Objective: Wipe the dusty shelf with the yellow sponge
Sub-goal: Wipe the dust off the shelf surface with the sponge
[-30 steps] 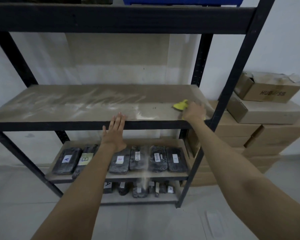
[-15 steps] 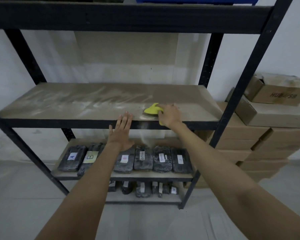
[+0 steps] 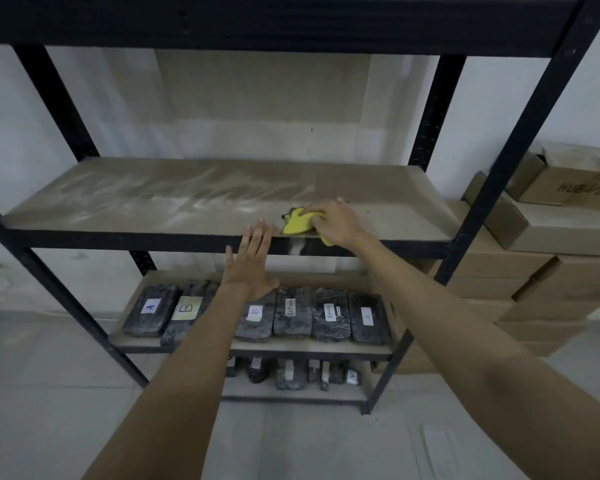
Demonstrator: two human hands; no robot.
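While both forearms reach up from the bottom of the view, the left hand [image 3: 253,265] lies flat with straight fingers together, its fingertips laid against the black front rail of the dusty shelf [image 3: 174,202] and holding nothing. Just right of it, the right hand [image 3: 336,221] curls over the yellow sponge [image 3: 297,221] and grips it at the shelf's front edge; one corner of the sponge hangs past that edge beneath the palm. Left of the sponge the board runs wide and bare, streaked with pale dust out to its left end. Right of the sponge the board looks darker, ending at the black upright post [image 3: 520,161]. Beyond that post, cardboard boxes [image 3: 561,237] are stacked against the wall. Below the dusty shelf, wrapped dark packs [image 3: 293,311] with labels lie in a row.
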